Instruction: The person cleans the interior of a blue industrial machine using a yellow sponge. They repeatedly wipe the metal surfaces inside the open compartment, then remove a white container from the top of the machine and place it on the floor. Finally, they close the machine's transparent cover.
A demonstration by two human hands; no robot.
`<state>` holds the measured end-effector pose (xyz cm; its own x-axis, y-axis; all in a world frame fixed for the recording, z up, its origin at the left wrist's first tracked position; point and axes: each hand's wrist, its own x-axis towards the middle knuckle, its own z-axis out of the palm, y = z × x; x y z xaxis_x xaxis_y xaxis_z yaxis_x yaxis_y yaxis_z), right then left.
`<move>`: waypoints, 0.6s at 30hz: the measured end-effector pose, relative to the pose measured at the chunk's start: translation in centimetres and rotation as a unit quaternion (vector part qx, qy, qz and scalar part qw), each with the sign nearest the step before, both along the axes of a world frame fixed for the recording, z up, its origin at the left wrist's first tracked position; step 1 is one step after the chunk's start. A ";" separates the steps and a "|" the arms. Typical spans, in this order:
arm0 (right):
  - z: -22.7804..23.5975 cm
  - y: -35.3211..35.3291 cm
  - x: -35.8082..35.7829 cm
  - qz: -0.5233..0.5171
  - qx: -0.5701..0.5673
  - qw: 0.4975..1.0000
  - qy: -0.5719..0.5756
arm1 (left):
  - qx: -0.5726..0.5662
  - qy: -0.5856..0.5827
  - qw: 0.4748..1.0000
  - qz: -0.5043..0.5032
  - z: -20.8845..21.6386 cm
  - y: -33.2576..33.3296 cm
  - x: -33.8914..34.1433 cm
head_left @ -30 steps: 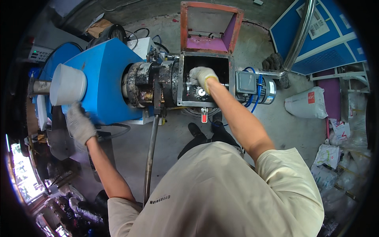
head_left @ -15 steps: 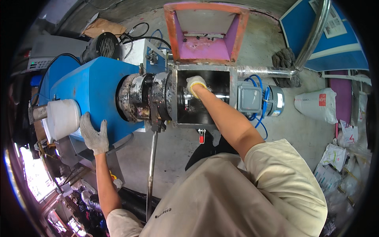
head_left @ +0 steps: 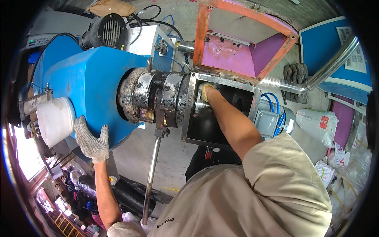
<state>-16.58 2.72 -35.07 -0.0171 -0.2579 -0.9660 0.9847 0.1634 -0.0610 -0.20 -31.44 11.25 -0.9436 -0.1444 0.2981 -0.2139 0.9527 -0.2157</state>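
White bucket (head_left: 55,122) far L, tilted, and right next to it the L hand (head_left: 91,140), gloved, spread wide, thumb well off the fingers, palm down against the blue housing (head_left: 98,83)! Black motor (head_left: 110,31) up behind, vent grille showing; steel rod (head_left: 152,181) slanting down below the barrel (head_left: 169,93), all stained, scuffed metal rings. Now the box (head_left: 188,114), sq. metal, dark inside, butting onto the barrel's R end, and in goes the R hand (head_left: 204,91), gloved too, up by the L wall; fingers hidden, can't tell if they're gripping anything. Pink lid (head_left: 227,53) w/ orange rim flung open behind; grey motor (head_left: 265,123) w/ blue hoses (head_left: 281,122) alongside, white sack (head_left: 316,123) on the floor far R
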 end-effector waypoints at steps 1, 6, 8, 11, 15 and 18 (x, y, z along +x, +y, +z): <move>1.2 0.6 -0.8 0.103 -0.019 0.991 0.080 | 0.005 0.008 1.000 -0.008 0.0 0.1 -0.6; 12.8 2.9 3.0 0.255 0.183 0.776 0.547 | 0.017 0.024 0.998 -0.056 0.7 0.8 -2.3; 16.2 0.3 3.3 0.001 0.221 0.903 0.368 | 0.012 0.022 0.999 -0.032 0.1 0.1 -0.9; 12.2 1.0 1.7 0.185 0.212 0.883 0.376 | 0.020 0.027 0.999 -0.032 -0.3 -0.2 -1.0; 3.2 2.6 -1.1 0.416 0.082 0.853 0.304 | 0.023 0.026 0.998 -0.047 -0.2 0.2 -1.5; -2.3 2.7 -0.2 0.320 0.032 0.927 0.196 | 0.022 0.013 0.999 -0.034 0.3 0.0 -0.4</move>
